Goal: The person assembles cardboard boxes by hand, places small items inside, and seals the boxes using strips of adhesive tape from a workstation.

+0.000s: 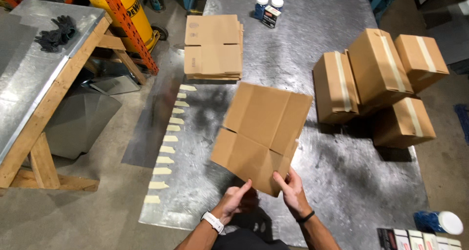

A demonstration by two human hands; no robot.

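1. the near corner of the flat cardboard box (264, 135) is covered by your fingers, and its underside cannot be seen.
2. the blue jar with a white lid (441, 222) and the row of small cartons (415, 239) at the lower right are cut off by the picture's edge.
3. your forearms enter from the bottom edge; your elbows are out of view.
4. your left hand (236, 197) sits below the box's near corner, fingers curled under it and thumb pointing up against the edge. a white watch (212, 221) is on that wrist.
5. your right hand (292, 190) is clamped on the same corner, thumb on top and fingers beneath. a black band (306, 217) is on that wrist.
6. the flat box is held tilted above the metal desk (337, 176), between the stack of flat boxes (213, 47) and the four taped boxes (378, 84).
7. a row of tape strips (168, 150) hangs along the desk's left edge.
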